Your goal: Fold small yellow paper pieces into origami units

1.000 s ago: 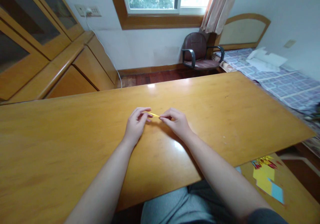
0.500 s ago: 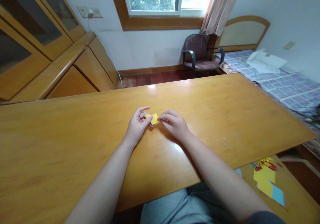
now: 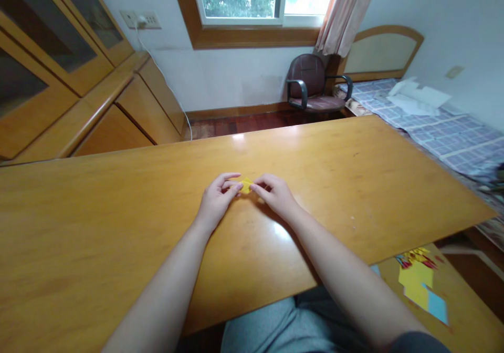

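A small folded piece of yellow paper sits between my two hands, just above the middle of the wooden table. My left hand pinches its left edge with thumb and fingers. My right hand pinches its right edge, fingers curled. Most of the paper is hidden by my fingertips.
Sheets of yellow and blue paper lie on a low surface at the lower right. A dark office chair stands under the window. A bed is on the right and wooden cabinets on the left.
The yellow paper went from a thin edge-on strip to a wider flat shape, then was pressed smaller between my fingertips. Both hands stayed at the same spot.
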A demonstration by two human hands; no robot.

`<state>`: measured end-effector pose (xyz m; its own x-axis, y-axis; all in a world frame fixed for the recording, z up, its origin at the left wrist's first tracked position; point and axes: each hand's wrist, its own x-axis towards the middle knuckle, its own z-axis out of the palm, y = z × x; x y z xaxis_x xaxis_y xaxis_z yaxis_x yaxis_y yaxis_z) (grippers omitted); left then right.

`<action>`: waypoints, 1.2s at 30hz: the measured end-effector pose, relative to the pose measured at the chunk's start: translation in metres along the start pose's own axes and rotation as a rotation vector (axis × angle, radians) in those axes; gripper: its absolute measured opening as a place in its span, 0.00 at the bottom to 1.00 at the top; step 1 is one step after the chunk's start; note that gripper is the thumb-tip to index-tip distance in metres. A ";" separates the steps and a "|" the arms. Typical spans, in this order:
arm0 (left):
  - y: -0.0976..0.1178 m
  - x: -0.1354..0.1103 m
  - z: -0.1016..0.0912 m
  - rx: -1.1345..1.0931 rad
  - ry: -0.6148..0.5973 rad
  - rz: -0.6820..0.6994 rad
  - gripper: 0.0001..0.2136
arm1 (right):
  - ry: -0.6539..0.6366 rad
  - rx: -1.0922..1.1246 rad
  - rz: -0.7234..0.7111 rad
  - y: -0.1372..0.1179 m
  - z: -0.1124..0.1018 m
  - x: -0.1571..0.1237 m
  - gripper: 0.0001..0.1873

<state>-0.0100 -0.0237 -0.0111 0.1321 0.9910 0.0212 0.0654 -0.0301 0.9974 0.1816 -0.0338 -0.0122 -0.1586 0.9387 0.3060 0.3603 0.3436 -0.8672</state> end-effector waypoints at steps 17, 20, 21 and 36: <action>0.008 0.002 -0.002 -0.073 0.032 -0.054 0.31 | 0.004 0.304 0.271 0.003 -0.004 0.002 0.12; 0.006 0.003 -0.001 -0.087 0.024 -0.051 0.32 | 0.005 0.332 0.296 0.002 -0.004 0.002 0.13; 0.006 0.003 -0.001 -0.094 0.019 -0.048 0.33 | 0.005 0.344 0.305 0.001 -0.004 0.003 0.13; 0.000 0.005 -0.001 -0.225 0.031 0.002 0.26 | 0.010 0.388 0.330 -0.001 -0.004 0.005 0.17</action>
<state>-0.0106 -0.0183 -0.0112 0.1009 0.9947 0.0218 -0.1575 -0.0057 0.9875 0.1844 -0.0298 -0.0078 -0.0842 0.9964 -0.0063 0.0215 -0.0045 -0.9998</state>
